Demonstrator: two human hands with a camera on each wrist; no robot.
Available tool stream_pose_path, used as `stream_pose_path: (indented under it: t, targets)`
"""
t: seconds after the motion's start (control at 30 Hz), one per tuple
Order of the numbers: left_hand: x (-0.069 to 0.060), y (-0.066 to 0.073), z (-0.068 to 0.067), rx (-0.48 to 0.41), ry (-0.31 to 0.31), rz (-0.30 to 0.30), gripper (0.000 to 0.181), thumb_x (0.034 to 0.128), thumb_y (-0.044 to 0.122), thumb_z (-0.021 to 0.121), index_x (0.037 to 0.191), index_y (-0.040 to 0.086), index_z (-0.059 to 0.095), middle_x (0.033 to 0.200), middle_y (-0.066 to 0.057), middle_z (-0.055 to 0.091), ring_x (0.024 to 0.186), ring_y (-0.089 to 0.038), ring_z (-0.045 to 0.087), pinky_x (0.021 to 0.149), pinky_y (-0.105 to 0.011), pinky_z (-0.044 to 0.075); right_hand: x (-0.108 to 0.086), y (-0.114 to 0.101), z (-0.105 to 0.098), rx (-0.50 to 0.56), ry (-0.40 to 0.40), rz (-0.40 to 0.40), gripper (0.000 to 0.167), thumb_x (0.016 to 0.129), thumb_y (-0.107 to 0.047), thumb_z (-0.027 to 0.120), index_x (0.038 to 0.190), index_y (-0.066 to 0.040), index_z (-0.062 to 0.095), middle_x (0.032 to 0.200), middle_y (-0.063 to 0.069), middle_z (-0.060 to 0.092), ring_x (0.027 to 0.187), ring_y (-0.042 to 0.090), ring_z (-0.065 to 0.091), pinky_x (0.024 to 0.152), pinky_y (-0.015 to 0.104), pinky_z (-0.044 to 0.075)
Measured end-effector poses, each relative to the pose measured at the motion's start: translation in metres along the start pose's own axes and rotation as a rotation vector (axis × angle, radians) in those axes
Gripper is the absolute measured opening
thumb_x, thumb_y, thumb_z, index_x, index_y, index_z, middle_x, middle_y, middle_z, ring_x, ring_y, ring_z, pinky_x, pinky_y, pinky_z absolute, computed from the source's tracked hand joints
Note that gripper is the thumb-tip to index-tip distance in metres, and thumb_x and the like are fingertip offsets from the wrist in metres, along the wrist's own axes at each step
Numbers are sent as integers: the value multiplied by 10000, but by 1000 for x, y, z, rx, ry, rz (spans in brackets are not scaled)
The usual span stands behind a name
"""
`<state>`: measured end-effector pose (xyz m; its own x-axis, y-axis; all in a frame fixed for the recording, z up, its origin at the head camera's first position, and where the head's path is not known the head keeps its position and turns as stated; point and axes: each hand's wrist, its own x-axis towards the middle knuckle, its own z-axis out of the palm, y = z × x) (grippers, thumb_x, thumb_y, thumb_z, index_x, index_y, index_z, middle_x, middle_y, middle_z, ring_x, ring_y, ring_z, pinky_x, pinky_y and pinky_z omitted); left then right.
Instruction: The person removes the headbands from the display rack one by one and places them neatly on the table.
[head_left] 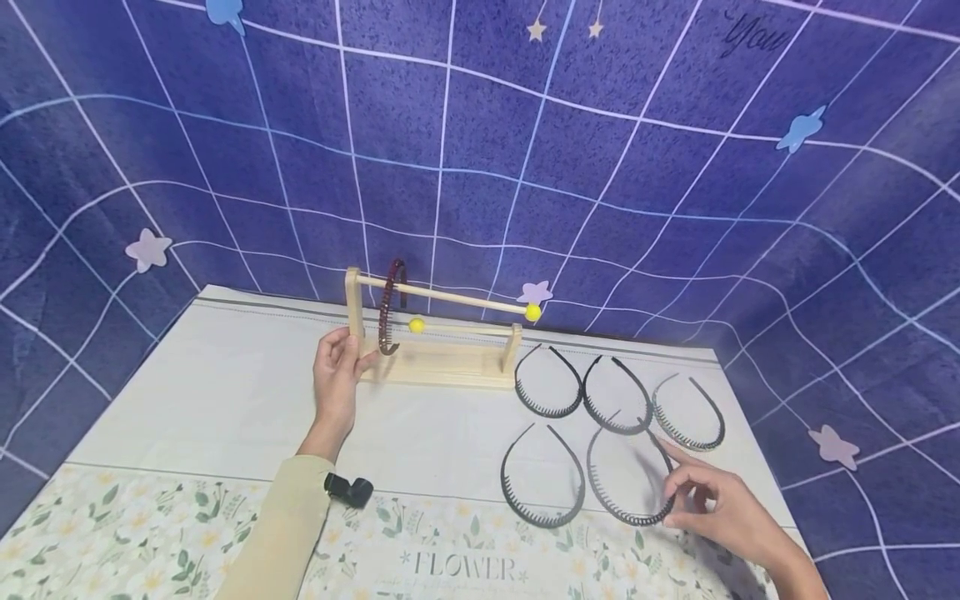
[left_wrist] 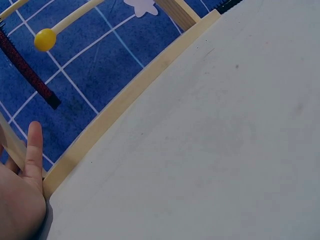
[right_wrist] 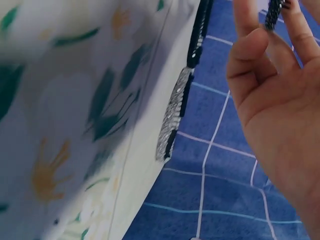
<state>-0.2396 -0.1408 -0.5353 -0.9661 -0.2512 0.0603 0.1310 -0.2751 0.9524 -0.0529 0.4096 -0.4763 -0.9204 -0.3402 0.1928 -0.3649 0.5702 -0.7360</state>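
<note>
My left hand (head_left: 335, 383) grips the left post of a pale wooden headband stand (head_left: 450, 364), one finger stretched along its inner side. A dark red toothed headband (head_left: 386, 308) hangs on the stand's upper rod (head_left: 465, 297), near the left post. At the front right, my right hand (head_left: 720, 504) pinches the right side of a black toothed headband (head_left: 633, 520) between thumb and fingers. In the right wrist view only a short dark piece of this headband (right_wrist: 272, 15) shows at the fingertips. Its open ends overlap the headband behind it in the head view.
Two black headbands (head_left: 555, 412) and a silvery one (head_left: 686, 443) lie right of the stand; another black headband (head_left: 543, 523) lies in front. The stand's lower rod ends in a yellow ball (head_left: 416, 326). Purple gridded cloth (head_left: 480, 167) rises behind the white table cover (head_left: 225, 375).
</note>
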Motion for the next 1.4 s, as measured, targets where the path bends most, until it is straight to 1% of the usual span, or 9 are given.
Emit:
stream_pose_path:
  t: [0.13, 0.33, 0.53, 0.6, 0.77, 0.83, 1.07, 1.23, 1.4]
  targets:
    - [0, -1, 0, -4, 4, -4, 358, 1175, 385, 528, 1457, 168, 485, 1421, -13, 534, 1429, -274, 545, 1178, -271, 603, -7, 8, -5, 74, -76, 23, 358, 799, -65, 971, 1032, -180, 725, 1668, -162, 499, 669, 124, 645, 540, 273, 598]
    - [0, -3, -1, 7, -7, -2, 369, 1182, 378, 517, 1476, 159, 469, 1430, -11, 527, 1445, -285, 537, 1179, -263, 600, -15, 19, -9, 148, -145, 66, 357, 822, -47, 951, 1062, -147, 707, 1630, -294, 482, 621, 133, 609, 469, 283, 560]
    - [1, -3, -1, 13, -8, -3, 382, 1184, 376, 515, 1489, 151, 462, 1435, -9, 527, 1460, -299, 529, 1178, -257, 598, -16, 30, -9, 223, -179, 15, 372, 825, 60, 914, 1071, -111, 693, 1660, -231, 492, 569, 207, 530, 432, 297, 524]
    - [0, -2, -1, 14, -5, -5, 381, 1184, 374, 516, 1488, 150, 464, 1434, -8, 529, 1456, -300, 533, 1176, -256, 599, -16, 31, -9, 225, -188, 37, 367, 828, 47, 919, 1067, -119, 696, 1677, -137, 504, 557, 191, 524, 436, 287, 532]
    - [0, -1, 0, 5, -3, 1, 356, 1184, 367, 521, 1470, 158, 478, 1427, -10, 536, 1445, -296, 538, 1170, -260, 606, -13, 30, -8, 173, -213, 94, 351, 821, -67, 953, 1053, -155, 705, 1617, 400, 454, 571, 120, 572, 453, 267, 557]
    - [0, -1, 0, 4, -2, 5, 342, 1185, 364, 521, 1460, 165, 483, 1425, -12, 538, 1440, -291, 540, 1166, -260, 609, -11, 29, -8, 141, -218, 99, 354, 811, -103, 962, 1049, -167, 708, 1558, 508, 399, 577, 104, 571, 460, 265, 560]
    - [1, -1, 0, 0, -5, 2, 329, 1190, 351, 518, 1461, 169, 482, 1431, -13, 535, 1451, -307, 533, 1169, -260, 606, -10, 25, -4, -17, -204, 145, 373, 770, -183, 982, 1037, -260, 734, 1586, 399, 479, 640, 58, 579, 514, 236, 575]
    - [1, -2, 0, 7, -7, 0, 347, 1185, 372, 517, 1465, 173, 474, 1437, -10, 530, 1456, -314, 533, 1172, -254, 601, -10, 27, -2, -99, -183, 103, 422, 754, -163, 992, 1060, -304, 737, 1595, 331, 521, 664, 32, 570, 523, 216, 555]
    - [1, -2, 0, 10, -13, 11, 368, 1181, 391, 520, 1473, 172, 470, 1451, -8, 528, 1487, -334, 512, 1178, -255, 597, -13, 32, -1, -86, -156, 19, 491, 747, -100, 990, 1143, -271, 754, 1698, -12, 501, 664, 50, 567, 519, 207, 540]
